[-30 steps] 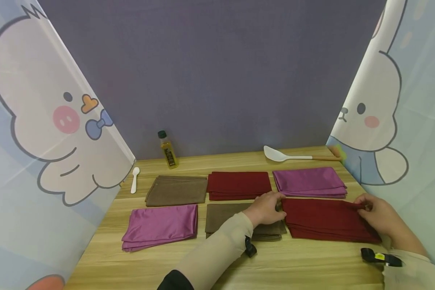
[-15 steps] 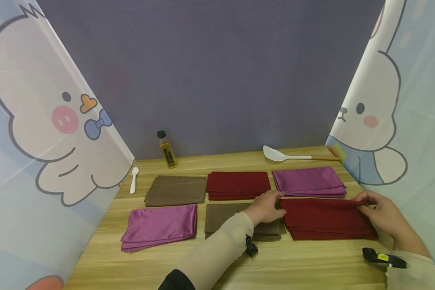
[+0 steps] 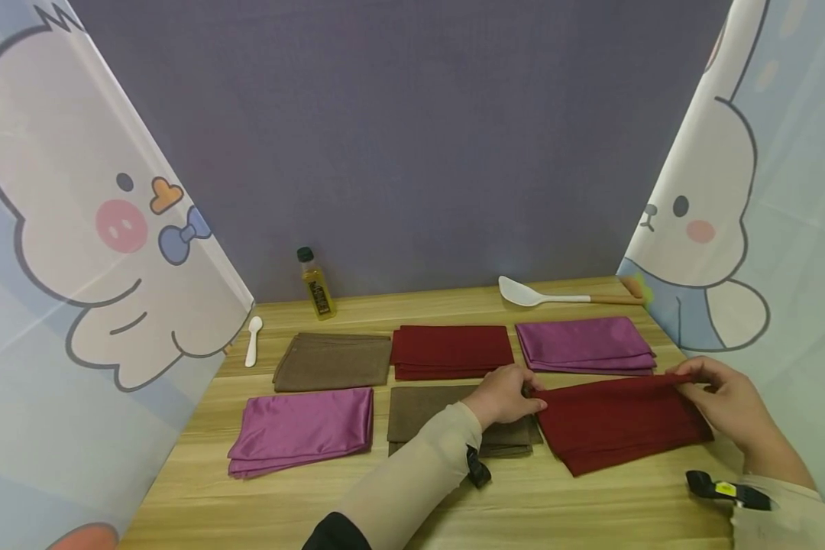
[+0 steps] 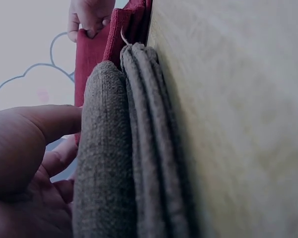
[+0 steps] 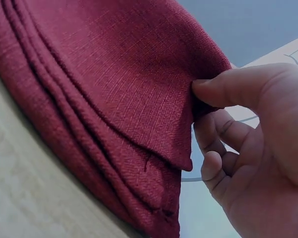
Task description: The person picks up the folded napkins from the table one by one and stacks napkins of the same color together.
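Observation:
A folded dark red cloth napkin (image 3: 619, 424) is held by both hands at the front right, its far edge raised and its near edge slanting. My left hand (image 3: 502, 396) pinches its far left corner, reaching over a folded brown napkin (image 3: 426, 412). At the far right corner, my right hand (image 3: 729, 401) pinches the fabric between thumb and fingers. The right wrist view shows the thumb on top of the red layers (image 5: 139, 89). In the left wrist view the brown napkin (image 4: 107, 148) hides part of my left fingers, and the right hand (image 4: 92, 17) appears beyond.
Behind lie a brown napkin (image 3: 333, 363), a red one (image 3: 451, 351) and a purple one (image 3: 584, 344). Another purple napkin (image 3: 302, 429) is front left. An oil bottle (image 3: 318, 286), a small white spoon (image 3: 253, 341) and a white spatula (image 3: 543, 295) line the back.
The red napkin's far edge has been raised by both hands. Its near edge has swung, the left near corner coming toward me and the right one moving slightly back and left.

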`<state>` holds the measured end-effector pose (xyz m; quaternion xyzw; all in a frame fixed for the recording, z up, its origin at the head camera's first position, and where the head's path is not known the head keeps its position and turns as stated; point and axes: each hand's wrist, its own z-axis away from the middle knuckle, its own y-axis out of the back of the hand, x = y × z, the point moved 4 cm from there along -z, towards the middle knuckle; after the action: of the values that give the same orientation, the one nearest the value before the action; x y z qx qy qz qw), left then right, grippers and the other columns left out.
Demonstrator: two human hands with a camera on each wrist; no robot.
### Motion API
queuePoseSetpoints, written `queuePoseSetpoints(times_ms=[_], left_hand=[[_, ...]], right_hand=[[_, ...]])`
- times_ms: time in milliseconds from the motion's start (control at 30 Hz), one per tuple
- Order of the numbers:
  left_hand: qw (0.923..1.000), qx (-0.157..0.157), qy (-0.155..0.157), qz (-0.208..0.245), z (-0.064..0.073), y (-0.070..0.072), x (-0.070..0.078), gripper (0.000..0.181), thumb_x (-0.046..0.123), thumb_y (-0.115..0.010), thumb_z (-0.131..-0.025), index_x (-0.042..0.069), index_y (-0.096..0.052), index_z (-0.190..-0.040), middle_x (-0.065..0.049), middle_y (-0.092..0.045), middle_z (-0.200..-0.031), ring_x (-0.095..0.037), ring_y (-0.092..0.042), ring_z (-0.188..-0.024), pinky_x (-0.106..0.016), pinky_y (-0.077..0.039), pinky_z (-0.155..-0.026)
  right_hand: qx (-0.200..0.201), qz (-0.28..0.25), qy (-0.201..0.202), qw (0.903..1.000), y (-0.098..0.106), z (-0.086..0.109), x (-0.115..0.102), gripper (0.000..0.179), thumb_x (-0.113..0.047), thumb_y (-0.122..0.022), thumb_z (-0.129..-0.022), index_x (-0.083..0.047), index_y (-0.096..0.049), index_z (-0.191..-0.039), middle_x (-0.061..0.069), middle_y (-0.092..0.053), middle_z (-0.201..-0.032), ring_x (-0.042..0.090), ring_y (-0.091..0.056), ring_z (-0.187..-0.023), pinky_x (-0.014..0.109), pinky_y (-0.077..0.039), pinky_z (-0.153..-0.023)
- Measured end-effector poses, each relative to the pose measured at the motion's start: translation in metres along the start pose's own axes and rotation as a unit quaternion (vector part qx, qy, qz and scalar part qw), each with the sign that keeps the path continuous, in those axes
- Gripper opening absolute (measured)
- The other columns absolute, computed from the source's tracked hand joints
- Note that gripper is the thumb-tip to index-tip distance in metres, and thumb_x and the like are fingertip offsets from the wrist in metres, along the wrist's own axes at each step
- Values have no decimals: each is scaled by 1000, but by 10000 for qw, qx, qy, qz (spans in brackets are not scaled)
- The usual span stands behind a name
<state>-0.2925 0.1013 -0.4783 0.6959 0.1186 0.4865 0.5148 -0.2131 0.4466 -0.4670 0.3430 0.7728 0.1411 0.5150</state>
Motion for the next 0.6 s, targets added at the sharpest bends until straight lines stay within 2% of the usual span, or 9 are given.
queuePoseSetpoints(times_ms=[167, 400, 600], left_hand=[[9997, 3, -235, -71, 0, -1, 1, 16, 40, -75, -98, 32, -74, -112, 25, -66, -111, -3, -59, -120, -33, -38, -114], [9995, 46, -296, 118, 1, -1, 2, 13, 38, -73, -100, 31, -71, -111, 23, -66, -110, 1, -60, -111, -31, -35, -115], [9991, 33, -411, 116, 3, 2, 6, 11, 37, -70, -102, 30, -68, -110, 22, -66, -109, 3, -60, -106, -30, -34, -114]], right_hand=[[89, 185, -128, 9997, 0, 0, -1, 6, -3, -74, -95, -3, -70, -99, -26, -67, -88, -6, -55, -79, 14, -42, -65], [72, 472, -223, 9986, 0, 0, -2, 20, -5, -75, -96, 2, -71, -114, -36, -60, -94, -17, -52, -84, 10, -42, -67], [67, 604, -208, 9979, 0, -1, 0, 23, -6, -75, -97, 4, -71, -117, -36, -59, -93, -16, -52, -81, 11, -43, -66]])
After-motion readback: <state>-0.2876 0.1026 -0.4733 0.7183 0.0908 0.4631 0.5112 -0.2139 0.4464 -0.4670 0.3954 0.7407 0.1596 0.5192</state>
